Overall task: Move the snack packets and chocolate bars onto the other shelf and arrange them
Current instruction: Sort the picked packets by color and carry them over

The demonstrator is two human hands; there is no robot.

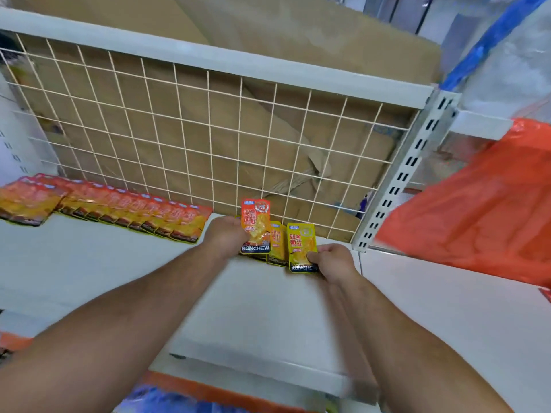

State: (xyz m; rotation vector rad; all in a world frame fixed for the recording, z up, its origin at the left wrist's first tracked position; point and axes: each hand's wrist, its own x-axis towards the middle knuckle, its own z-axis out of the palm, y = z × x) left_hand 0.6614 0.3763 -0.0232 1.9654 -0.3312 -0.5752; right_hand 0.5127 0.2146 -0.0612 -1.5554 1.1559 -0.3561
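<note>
On the white shelf (268,299), near its wire back, my left hand (225,234) grips an orange KONCHEW snack packet (256,226) held upright. My right hand (331,262) pinches a yellow KONCHEW packet (301,245) by its lower right corner. Between the two lies another yellow packet (277,242), partly hidden behind them. A long overlapping row of orange packets (131,211) lies along the back of the shelf to the left, ending in a stack (26,204) at the far left.
A white wire grid (193,138) backs the shelf, with cardboard boxes (268,150) behind it. A slotted metal upright (399,180) stands at the right. An orange plastic bag (477,210) hangs over the neighbouring shelf on the right. Blurred packets (179,397) show on a lower level.
</note>
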